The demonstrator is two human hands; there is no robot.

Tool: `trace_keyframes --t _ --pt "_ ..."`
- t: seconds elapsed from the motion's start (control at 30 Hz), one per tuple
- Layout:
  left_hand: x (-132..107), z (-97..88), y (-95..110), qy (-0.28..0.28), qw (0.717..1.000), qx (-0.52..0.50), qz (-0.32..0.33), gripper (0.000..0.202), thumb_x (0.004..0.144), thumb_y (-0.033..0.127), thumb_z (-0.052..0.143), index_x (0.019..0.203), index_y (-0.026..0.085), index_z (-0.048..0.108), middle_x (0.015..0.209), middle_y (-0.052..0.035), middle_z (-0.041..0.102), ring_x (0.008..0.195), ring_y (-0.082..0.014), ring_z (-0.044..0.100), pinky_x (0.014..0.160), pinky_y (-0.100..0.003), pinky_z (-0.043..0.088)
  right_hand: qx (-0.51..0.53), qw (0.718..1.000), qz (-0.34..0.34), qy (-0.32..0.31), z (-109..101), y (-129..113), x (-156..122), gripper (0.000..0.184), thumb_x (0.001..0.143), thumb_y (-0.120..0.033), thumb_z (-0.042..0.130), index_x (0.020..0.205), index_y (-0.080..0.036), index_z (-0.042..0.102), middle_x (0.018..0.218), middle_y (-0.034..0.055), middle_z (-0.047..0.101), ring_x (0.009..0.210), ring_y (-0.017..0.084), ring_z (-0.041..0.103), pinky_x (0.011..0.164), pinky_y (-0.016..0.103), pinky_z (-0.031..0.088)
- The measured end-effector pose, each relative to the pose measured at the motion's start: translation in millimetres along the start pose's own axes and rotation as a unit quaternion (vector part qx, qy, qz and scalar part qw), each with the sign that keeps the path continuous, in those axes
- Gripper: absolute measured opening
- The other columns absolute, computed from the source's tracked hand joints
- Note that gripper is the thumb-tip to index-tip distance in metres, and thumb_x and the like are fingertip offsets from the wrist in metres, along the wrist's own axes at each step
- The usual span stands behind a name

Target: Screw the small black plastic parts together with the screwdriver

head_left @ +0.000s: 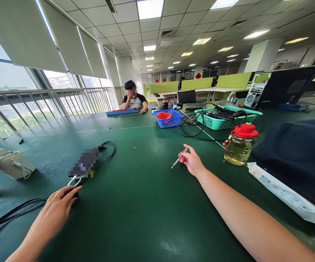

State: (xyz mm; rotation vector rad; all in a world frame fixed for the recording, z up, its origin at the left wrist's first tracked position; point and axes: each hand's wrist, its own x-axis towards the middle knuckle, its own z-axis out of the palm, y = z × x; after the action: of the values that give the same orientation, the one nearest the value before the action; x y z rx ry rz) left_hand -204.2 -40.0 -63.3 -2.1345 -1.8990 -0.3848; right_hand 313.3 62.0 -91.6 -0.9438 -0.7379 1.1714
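Note:
My right hand (191, 162) is closed around a slim silver-grey pen-shaped tool (176, 162), held above the green tabletop with its thin tip slanting down to the left. Whether it is a pen or a small screwdriver I cannot tell. On the left, my left hand (57, 207) curves over a small black object (76, 196), mostly hidden beneath the fingers. Black cables (18, 209) run from the left edge to that hand. Just beyond it lies a dark, blurred-out phone-like device (83, 163) with a white cable (75, 180) at its near end.
A beige case (14, 163) stands far left. At the back are a blue basket (169, 123), a teal basket (214, 123) of cables and a person (134, 98) seated by a blue tray (121, 112). A red-lidded bottle (239, 147), tissue pack (285, 193) and dark bag (296, 153) line the right.

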Motion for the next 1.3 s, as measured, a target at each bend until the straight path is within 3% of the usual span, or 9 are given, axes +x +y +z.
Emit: trace_keyframes --t 0.2,0.53,0.77,1.1,1.3 --pt "2 19.3 -8 -0.017 1.000 0.020 0.013 0.050 0.087 0.039 0.033 0.113 0.023 0.073 0.123 -0.0118 0.066 0.105 -0.0294 0.065 0.099 -0.044 0.049 -0.006 1.000 0.003 -0.010 0 0 0 0.069 0.058 -0.025 0.069 0.124 -0.027 0.047 0.066 -0.0068 0.063 0.052 0.011 0.051 0.059 0.027 0.044" --pt "-4 11.5 -11 -0.028 1.000 -0.003 -0.008 0.053 0.088 0.037 0.029 0.124 0.024 0.066 0.126 -0.0098 0.065 0.109 -0.0269 0.064 0.097 -0.041 0.051 -0.004 1.000 0.003 -0.013 -1 1 1 0.066 0.061 -0.024 0.068 0.123 -0.026 0.047 0.067 -0.0070 0.063 0.050 0.011 0.051 0.060 0.029 0.044" --pt "-6 14.4 -13 -0.004 0.999 -0.037 -0.014 0.048 0.087 0.037 0.035 0.123 0.027 0.066 0.124 -0.0064 0.067 0.112 -0.0258 0.062 0.098 -0.038 0.050 -0.004 1.000 0.004 -0.010 1 -1 -1 0.065 0.061 -0.023 0.068 0.122 -0.026 0.047 0.068 -0.0068 0.063 0.051 0.011 0.051 0.060 0.029 0.045" --pt "-8 23.4 -17 -0.008 0.999 -0.044 -0.013 0.051 0.092 0.040 0.033 0.133 0.025 0.059 0.130 -0.0110 0.060 0.115 -0.0286 0.059 0.099 -0.045 0.048 -0.008 1.000 -0.001 -0.011 -1 2 1 0.065 0.062 -0.022 0.068 0.122 -0.026 0.047 0.067 -0.0075 0.063 0.051 0.010 0.050 0.059 0.029 0.045" --pt "-8 28.5 -21 -0.001 0.998 -0.063 -0.005 0.052 0.093 0.042 0.032 0.136 0.024 0.056 0.128 -0.0125 0.059 0.116 -0.0280 0.058 0.101 -0.044 0.046 -0.008 1.000 0.002 -0.005 1 0 -1 0.065 0.060 -0.021 0.068 0.122 -0.025 0.047 0.066 -0.0069 0.064 0.051 0.010 0.050 0.059 0.028 0.046"
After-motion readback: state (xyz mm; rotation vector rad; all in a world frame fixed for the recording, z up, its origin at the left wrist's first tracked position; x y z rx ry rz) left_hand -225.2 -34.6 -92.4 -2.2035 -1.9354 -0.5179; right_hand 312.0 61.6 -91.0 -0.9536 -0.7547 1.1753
